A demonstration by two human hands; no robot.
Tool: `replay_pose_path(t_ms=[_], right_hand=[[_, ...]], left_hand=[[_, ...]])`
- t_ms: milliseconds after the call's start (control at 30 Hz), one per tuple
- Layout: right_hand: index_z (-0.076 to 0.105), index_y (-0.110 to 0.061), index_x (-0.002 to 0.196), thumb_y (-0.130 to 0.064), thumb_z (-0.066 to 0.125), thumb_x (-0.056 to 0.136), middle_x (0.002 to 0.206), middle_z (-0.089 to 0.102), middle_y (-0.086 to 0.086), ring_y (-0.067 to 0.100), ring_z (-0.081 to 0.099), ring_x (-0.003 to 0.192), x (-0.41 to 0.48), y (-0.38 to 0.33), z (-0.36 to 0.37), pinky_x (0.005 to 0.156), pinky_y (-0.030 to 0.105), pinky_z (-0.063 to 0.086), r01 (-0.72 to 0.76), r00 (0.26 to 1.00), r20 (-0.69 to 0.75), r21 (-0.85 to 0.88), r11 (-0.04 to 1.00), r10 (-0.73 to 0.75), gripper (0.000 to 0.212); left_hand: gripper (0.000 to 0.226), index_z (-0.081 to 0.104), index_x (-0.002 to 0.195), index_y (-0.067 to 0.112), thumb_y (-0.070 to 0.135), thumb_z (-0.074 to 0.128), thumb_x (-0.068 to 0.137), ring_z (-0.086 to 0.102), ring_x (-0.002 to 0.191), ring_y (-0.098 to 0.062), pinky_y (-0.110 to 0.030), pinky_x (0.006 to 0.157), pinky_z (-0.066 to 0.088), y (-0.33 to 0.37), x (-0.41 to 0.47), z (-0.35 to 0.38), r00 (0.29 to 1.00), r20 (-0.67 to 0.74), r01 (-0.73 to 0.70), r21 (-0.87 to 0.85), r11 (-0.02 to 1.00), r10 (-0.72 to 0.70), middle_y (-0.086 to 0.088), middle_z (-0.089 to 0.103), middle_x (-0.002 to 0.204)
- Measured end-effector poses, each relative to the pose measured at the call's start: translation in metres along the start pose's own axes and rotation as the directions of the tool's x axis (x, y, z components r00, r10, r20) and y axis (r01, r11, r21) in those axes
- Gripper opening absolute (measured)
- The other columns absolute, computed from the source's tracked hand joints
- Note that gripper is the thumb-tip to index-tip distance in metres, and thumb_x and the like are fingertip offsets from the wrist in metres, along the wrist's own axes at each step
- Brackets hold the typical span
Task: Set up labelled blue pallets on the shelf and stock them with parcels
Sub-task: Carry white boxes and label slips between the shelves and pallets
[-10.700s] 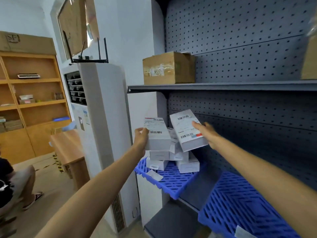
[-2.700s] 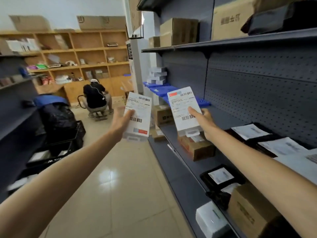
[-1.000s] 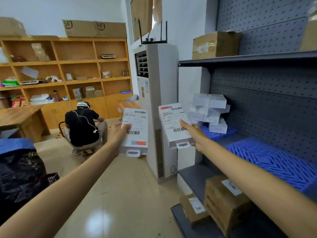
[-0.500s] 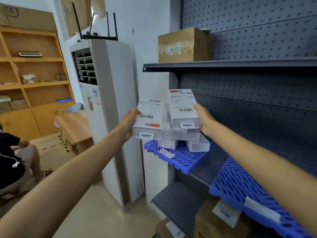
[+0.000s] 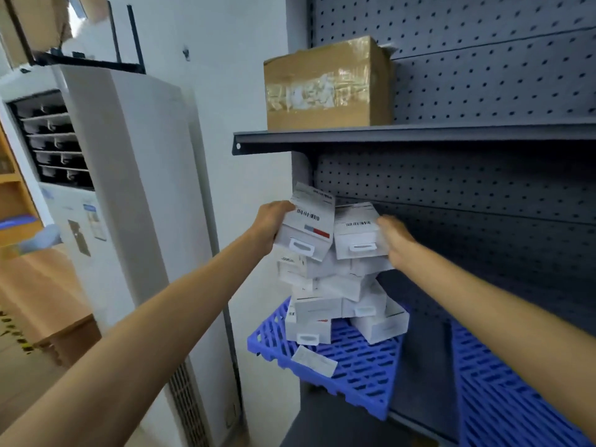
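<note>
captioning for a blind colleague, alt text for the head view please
The left hand grips a red-marked parcel, the right hand a white parcel, both atop a stack of parcels on a blue pallet. A taped cardboard box sits on the shelf above.

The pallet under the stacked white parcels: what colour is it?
Blue pallet, slotted grid surface; clearest in head view.

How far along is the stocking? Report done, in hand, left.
Done: the left blue slatted plastic pallet carries a white label and stacked white cardboard parcels. In hand: the left hand holds a red-marked white parcel, the right hand a second white parcel, at the stack's top. Left: the second blue pallet shows no parcels.
</note>
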State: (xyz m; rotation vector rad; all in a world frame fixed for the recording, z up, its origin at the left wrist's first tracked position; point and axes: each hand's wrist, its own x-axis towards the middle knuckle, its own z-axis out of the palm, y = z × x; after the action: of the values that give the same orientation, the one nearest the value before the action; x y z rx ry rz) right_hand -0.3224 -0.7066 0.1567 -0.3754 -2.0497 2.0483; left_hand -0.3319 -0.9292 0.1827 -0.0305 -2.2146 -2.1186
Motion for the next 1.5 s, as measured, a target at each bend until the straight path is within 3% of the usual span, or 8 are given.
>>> replay_pose_path(t_ms=[167, 533, 633, 800, 967, 1167, 1400, 1500], right_hand=[[0.058, -0.009, 0.119, -0.016, 0.047, 0.097, 0.108, 0.061, 0.016, 0.026, 0.057, 0.088, 0.009, 0.006, 0.013, 0.066, 0.031, 0.046, 0.028, 0.993, -0.116, -0.023, 0.999, -0.031, 0.026], [0.044, -0.015, 0.136, -0.031, 0.063, 0.093, 0.124, 0.057, 0.003, 0.018, 0.057, 0.104, -0.06, 0.017, 0.046, 0.067, 0.022, 0.047, 0.124, 0.954, -0.263, -0.098, 0.987, -0.146, 0.049], [0.042, -0.018, 0.134, -0.03, 0.06, 0.095, 0.124, 0.054, -0.003, 0.012, 0.053, 0.11, -0.082, 0.026, 0.045, 0.086, 0.022, 0.043, 0.152, 0.957, -0.205, -0.248, 0.957, -0.205, 0.045], [0.037, -0.014, 0.143, -0.034, 0.059, 0.096, 0.135, 0.051, 0.0, 0.015, 0.053, 0.117, -0.103, 0.032, 0.038, 0.094, 0.029, 0.047, 0.082, 0.962, -0.192, -0.469, 0.879, -0.192, 0.056], [0.039, -0.014, 0.143, -0.033, 0.053, 0.099, 0.138, 0.05, 0.005, 0.019, 0.053, 0.119, -0.136, 0.038, 0.022, 0.092, 0.029, 0.047, -0.009, 0.994, -0.092, -0.617, 0.787, -0.061, 0.051], [0.053, -0.017, 0.132, -0.035, 0.052, 0.099, 0.136, 0.054, 0.002, 0.019, 0.05, 0.125, -0.189, 0.039, -0.023, 0.102, 0.032, 0.042, -0.061, 0.998, -0.061, -0.802, 0.594, 0.02, 0.038], [0.062, -0.014, 0.121, -0.031, 0.049, 0.101, 0.125, 0.061, 0.003, 0.025, 0.058, 0.114, -0.293, 0.035, -0.11, 0.099, 0.04, 0.046, -0.18, 0.983, -0.18, -0.914, 0.364, 0.035, 0.029], [0.063, -0.019, 0.116, -0.032, 0.05, 0.1, 0.119, 0.064, 0.004, 0.03, 0.063, 0.105, -0.354, 0.034, -0.161, 0.094, 0.048, 0.05, -0.281, 0.958, -0.288, -0.921, 0.271, 0.015, 0.025]], left_hand=[[0.014, 0.064, 0.101, 0.004, 0.011, 0.054, 0.095, 0.062, 0.071, -0.027, -0.035, 0.072, 0.055, -0.007, 0.044, -0.006, 0.991, 0.123, -0.043, 0.004, 0.999, 0.042, -0.015, 0.067, 0.091], [0.066, 0.061, 0.12, 0.01, 0.038, 0.071, 0.061, 0.065, 0.107, -0.029, -0.044, 0.096, 0.052, -0.036, 0.079, -0.024, 0.882, 0.471, -0.041, 0.042, 0.998, 0.017, -0.011, 0.068, 0.117], [0.045, 0.06, 0.116, 0.01, 0.033, 0.067, 0.078, 0.066, 0.098, -0.025, -0.04, 0.089, 0.055, -0.041, 0.079, -0.022, 0.871, 0.49, -0.086, 0.06, 0.995, 0.046, -0.012, 0.067, 0.117], [0.055, 0.048, 0.139, 0.01, 0.028, 0.064, 0.089, 0.054, 0.121, -0.025, -0.038, 0.104, 0.043, -0.038, 0.083, -0.021, 0.851, 0.445, -0.422, 0.264, 0.868, 0.278, -0.004, 0.057, 0.132], [0.035, 0.06, 0.125, 0.02, 0.019, 0.059, 0.091, 0.055, 0.119, -0.025, -0.038, 0.097, 0.046, -0.026, 0.073, -0.02, 0.661, 0.536, -0.745, 0.389, 0.541, 0.525, -0.008, 0.059, 0.129], [0.025, 0.064, 0.116, 0.02, 0.021, 0.053, 0.093, 0.059, 0.109, -0.018, -0.039, 0.093, 0.048, 0.0, 0.013, 0.007, 0.44, 0.654, -0.895, 0.265, 0.359, 0.615, 0.0, 0.066, 0.115], [0.02, 0.063, 0.112, 0.024, 0.024, 0.051, 0.095, 0.061, 0.094, -0.017, -0.032, 0.073, 0.048, 0.014, -0.098, 0.075, 0.14, 0.85, -0.99, 0.124, 0.065, 0.508, 0.004, 0.064, 0.104], [0.018, 0.061, 0.109, 0.029, 0.032, 0.051, 0.094, 0.06, 0.095, -0.017, -0.036, 0.077, 0.051, 0.011, -0.16, 0.114, 0.101, 0.935, -0.993, 0.113, -0.016, 0.341, 0.007, 0.065, 0.107]])
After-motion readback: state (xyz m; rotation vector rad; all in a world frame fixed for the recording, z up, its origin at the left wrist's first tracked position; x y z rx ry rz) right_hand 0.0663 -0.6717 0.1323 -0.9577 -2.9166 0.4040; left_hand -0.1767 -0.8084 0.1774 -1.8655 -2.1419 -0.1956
